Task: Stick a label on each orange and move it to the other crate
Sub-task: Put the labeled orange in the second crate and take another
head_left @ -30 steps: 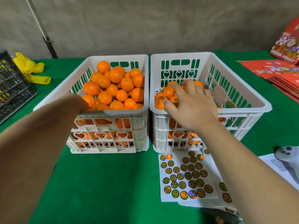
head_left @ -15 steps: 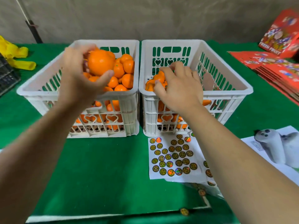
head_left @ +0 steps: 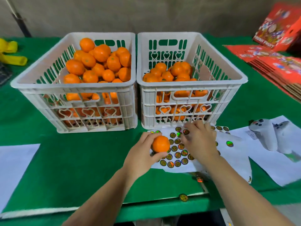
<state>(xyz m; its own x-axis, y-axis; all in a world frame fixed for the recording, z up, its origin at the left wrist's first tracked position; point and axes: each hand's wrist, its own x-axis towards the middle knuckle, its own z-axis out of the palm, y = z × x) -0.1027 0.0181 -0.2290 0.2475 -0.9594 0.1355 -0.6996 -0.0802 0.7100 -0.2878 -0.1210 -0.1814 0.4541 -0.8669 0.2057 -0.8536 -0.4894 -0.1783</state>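
My left hand point(head_left: 141, 158) grips one orange point(head_left: 160, 143) just above the sticker sheet point(head_left: 177, 150), in front of the crates. My right hand point(head_left: 199, 141) lies over the right part of that sheet, fingertips down among the round shiny labels; whether it pinches a label is hidden. The left white crate point(head_left: 75, 82) is heaped with oranges point(head_left: 97, 64). The right white crate point(head_left: 192, 82) holds a lower pile of oranges point(head_left: 171, 72).
A green cloth point(head_left: 78, 160) covers the table. White paper sheets point(head_left: 267, 154) and a white game controller point(head_left: 268, 134) lie at the right. Red fruit boxes point(head_left: 276, 51) are stacked at the far right. Yellow gloves point(head_left: 11, 53) lie far left. Loose stickers point(head_left: 183, 197) sit near the front edge.
My left hand carried an orange from the left crate down to the sticker sheet. My right hand left the right crate and came down onto the sheet.
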